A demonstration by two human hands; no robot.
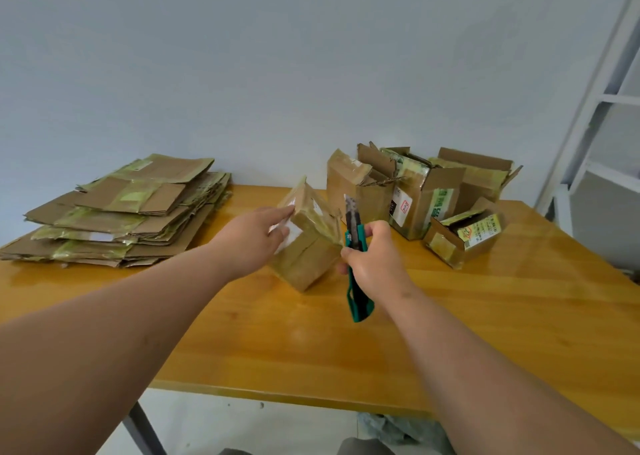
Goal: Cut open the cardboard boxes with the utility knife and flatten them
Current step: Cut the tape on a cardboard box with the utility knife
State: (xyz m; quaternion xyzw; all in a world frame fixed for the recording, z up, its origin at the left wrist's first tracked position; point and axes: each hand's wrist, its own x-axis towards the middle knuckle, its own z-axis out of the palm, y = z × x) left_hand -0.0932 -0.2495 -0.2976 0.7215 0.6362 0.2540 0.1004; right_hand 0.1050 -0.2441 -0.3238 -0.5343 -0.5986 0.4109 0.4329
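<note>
— Box (308,246)?
— Mid-counter (450,316), tilted on one corner, taped top seam turned toward the right, white label on the left face. Directly between the two hands.
— Left hand (256,240)?
— Pressed against the left face of the box, over the label. Thumb up along the top left edge, fingers spread fairly straight across the label, steadying rather than wrapping round.
— Right hand (374,257)?
— Curled tight round a green knife (356,257), just beside the right edge of the box. Thumb low on the near side of the handle, fingers wrapped over the far side.
— Blade?
— Out, pointing up and slightly away, tip above the top right corner of the box. Touching the tape or merely near it: cannot tell. Butt of the handle hanging below the hand, over bare wood.
— Other boxes?
— Behind and to the right, near the wall: a cluster (415,191) of uncut ones, some with flaps standing open, yellow-green tape and printed labels. Smallest one (464,240) nearest the knife hand, lying on its side, apart from it.
— Flattened pieces?
— Stack (121,215) at the far left of the counter, well apart from the left hand, sheets piled unevenly with tape strips showing.
— Anything else?
— Pale wall behind, white metal frame (595,108) at the right edge, grey leg (138,427) under the counter near the left forearm.
</note>
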